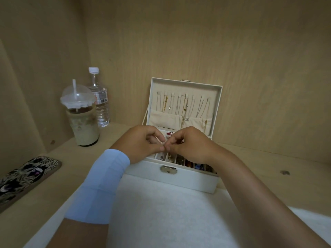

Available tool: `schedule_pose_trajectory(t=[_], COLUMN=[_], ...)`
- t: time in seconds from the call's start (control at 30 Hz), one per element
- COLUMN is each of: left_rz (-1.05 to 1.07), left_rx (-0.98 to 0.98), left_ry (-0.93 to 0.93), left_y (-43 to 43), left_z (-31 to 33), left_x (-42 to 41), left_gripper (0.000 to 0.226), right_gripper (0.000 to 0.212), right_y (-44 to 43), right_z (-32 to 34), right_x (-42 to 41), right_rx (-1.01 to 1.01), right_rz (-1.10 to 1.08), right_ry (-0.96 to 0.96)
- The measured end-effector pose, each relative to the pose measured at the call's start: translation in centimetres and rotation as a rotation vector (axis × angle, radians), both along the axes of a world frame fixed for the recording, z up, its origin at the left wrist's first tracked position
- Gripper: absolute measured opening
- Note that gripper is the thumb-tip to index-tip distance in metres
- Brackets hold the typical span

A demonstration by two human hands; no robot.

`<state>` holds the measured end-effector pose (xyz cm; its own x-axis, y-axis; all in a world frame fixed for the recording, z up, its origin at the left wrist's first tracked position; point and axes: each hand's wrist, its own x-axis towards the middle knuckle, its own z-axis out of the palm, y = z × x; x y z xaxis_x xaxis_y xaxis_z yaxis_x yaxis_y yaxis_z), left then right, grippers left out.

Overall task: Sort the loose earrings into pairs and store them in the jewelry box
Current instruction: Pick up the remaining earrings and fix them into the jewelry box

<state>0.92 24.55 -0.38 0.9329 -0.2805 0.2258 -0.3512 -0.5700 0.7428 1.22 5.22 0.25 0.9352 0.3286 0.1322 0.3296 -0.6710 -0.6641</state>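
Observation:
A white jewelry box [170,181] stands open on the wooden shelf, its lid upright with several necklaces [184,106] hanging inside. Its front row of small compartments holds several earrings [189,163]. More pieces, one pink and pearly [169,135], lie in a back compartment. My left hand [141,142] and my right hand [189,144] hover over the tray, thumbs and forefingers pinched together and touching at the tips. Something very small sits between the fingertips; I cannot tell what it is. A light blue sleeve [100,185] covers my left forearm.
A white felt mat [161,221] lies in front of the box. At the back left stand an iced coffee cup [82,120] with a domed lid and straw and a water bottle [100,99]. A patterned phone case [25,178] lies at the left. Wooden walls enclose the shelf.

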Motion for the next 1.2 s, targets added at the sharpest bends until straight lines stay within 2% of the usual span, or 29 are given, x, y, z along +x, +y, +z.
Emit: schedule_pose_trajectory(t=[0.13,0.27,0.4,0.57,0.8,1.03,1.13,1.2], left_rz=[-0.025,0.038,0.079,0.006,-0.120,-0.196,-0.212,-0.212], left_rx=[0.103,0.093,0.122,0.198,0.256,0.318,0.337,0.342], left_ry=[-0.016,-0.069,-0.124,-0.182,-0.095,0.035,0.060,0.072], left_y=[-0.1,-0.3,-2.6,-9.0,-20.1,-28.2,-30.9,-32.4], left_z=[-0.3,-0.2,0.3,2.1,0.5,-1.9,-3.0,-3.6], left_x=[0.1,0.0,-0.4,-0.8,-0.9,-0.1,0.2,0.2], left_gripper=[0.002,0.012,0.011,0.015,0.014,0.010,0.013,0.018], right_gripper=[0.010,0.012,0.009,0.013,0.011,0.019,0.015,0.021], right_y=[-0.4,-0.8,-2.4,-7.6,-19.8,-28.9,-31.5,-32.4], right_z=[-0.2,-0.2,0.3,0.7,-0.3,-3.5,-4.8,-5.3], right_x=[0.0,-0.1,-0.7,-1.7,-3.8,-4.9,-5.1,-5.3], right_rx=[-0.028,-0.028,0.035,0.060,0.024,-0.015,-0.143,-0.177], right_rz=[-0.001,-0.004,-0.028,-0.121,-0.343,-0.543,-0.605,-0.610], right_ry=[-0.002,-0.017,-0.055,-0.102,-0.132,-0.011,-0.003,0.024])
